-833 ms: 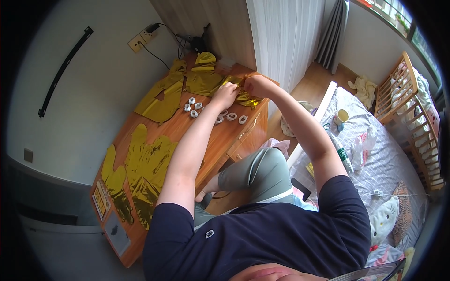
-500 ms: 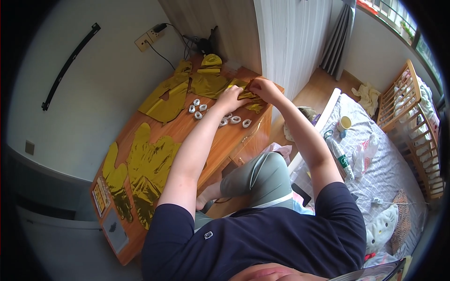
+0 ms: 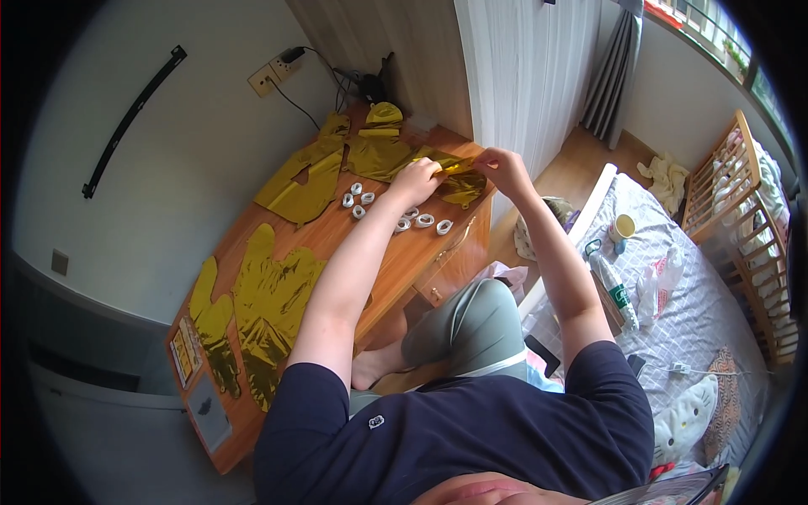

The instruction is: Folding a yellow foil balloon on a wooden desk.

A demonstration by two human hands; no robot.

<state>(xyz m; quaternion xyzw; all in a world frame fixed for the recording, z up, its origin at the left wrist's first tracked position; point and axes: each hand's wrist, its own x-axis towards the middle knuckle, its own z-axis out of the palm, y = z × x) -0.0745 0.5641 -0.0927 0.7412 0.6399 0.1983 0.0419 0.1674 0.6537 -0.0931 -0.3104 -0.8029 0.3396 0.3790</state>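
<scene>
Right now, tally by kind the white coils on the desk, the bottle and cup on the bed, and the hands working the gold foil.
White coils: 8 visible
Green-labelled plastic bottle: 1
Cup: 1
Hands on gold foil: 2 (left hand, right hand)
Total: 12

Left wall (image 3: 185,160): a long black strip (image 3: 126,116) runs slantwise; a beige socket plate (image 3: 262,82) with cords; lower down, a small brown plate (image 3: 60,262).
Far corner: pale wood-grain panelling (image 3: 526,76), then a gathered grey curtain (image 3: 611,88).
Window (image 3: 714,32): bars across, some greenery beyond.
Wood floor (image 3: 583,157): a crumpled cream cloth (image 3: 665,181), near the cot.
Cot (image 3: 714,181): wooden, slatted, pale fabrics heaped inside.
Bed: checked grey-white sheet (image 3: 699,311); paper cup (image 3: 623,225); green-labelled bottle (image 3: 620,296), lying just beside a clear plastic bag (image 3: 659,286); white cat-face cushion (image 3: 688,417) next to brown patterned fabric (image 3: 722,396).
</scene>
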